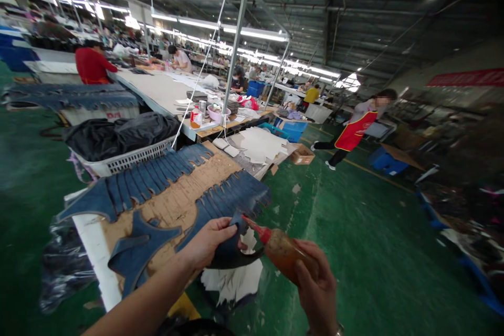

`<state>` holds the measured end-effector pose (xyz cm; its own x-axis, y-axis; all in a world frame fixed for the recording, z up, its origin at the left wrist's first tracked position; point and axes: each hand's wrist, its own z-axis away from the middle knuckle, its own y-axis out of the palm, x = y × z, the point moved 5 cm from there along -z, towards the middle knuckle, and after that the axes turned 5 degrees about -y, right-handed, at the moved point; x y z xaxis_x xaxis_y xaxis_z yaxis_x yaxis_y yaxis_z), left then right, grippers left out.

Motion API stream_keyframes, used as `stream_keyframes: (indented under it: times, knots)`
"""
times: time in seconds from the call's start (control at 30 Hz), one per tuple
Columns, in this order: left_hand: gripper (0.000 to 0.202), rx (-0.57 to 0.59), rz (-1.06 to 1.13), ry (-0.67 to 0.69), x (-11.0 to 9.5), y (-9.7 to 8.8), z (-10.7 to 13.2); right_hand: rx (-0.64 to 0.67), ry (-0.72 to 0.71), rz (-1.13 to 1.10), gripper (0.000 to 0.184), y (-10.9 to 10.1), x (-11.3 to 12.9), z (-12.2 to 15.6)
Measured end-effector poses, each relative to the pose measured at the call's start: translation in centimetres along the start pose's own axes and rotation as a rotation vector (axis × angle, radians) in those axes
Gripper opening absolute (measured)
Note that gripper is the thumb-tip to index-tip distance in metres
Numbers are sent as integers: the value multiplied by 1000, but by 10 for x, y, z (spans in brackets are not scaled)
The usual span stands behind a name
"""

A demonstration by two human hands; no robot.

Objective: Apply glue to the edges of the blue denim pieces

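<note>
My left hand (208, 244) pinches a dark blue cut piece of material (232, 249) at the near edge of a brown work board (177, 205). My right hand (315, 286) is wrapped round a squeeze bottle of brownish glue (281, 252) with a red nozzle. The nozzle tip touches the top of the held piece. Rows of overlapping blue cut pieces (157, 178) lie fanned across the board, and a second row (232, 197) lies next to my left hand. A larger blue piece (137, 249) rests at the board's near left.
A white basket with black bags (122, 139) stands behind the board. White paper sheets (260, 144) lie on the table beyond. A person in a red apron (354, 126) walks on the green floor at right. Long worktables with other people stretch back left.
</note>
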<state>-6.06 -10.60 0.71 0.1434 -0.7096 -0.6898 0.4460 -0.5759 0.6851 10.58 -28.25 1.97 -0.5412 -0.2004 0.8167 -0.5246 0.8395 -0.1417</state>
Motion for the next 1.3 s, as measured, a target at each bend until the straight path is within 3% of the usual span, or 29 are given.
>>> stream_keyframes:
  times: [0.4, 0.6, 0.67, 0.8, 1.03, 1.2, 1.3]
  knots:
    - [32, -80, -87, -2, -2, -7, 18, 119, -107, -49, 19, 10, 16, -1]
    - [37, -167, -144, -20, -1, -13, 21, 27, -152, -13, 16, 6, 20, 5]
    - [40, -180, -163, -28, -1, -12, 23, 49, -153, -36, 16, 7, 22, 8]
    - [41, -152, -199, -42, -1, -7, 27, 139, -201, -49, 20, 15, 27, 12]
    - [39, -193, -214, -32, -2, -6, 33, 7, -168, -23, 16, 8, 26, 11]
    - [38, -157, -211, -49, -1, -2, 34, 125, -224, -61, 20, 13, 33, 14]
    - [39, -122, -201, -52, 0, -2, 34, 111, -251, -39, 23, 18, 31, 14]
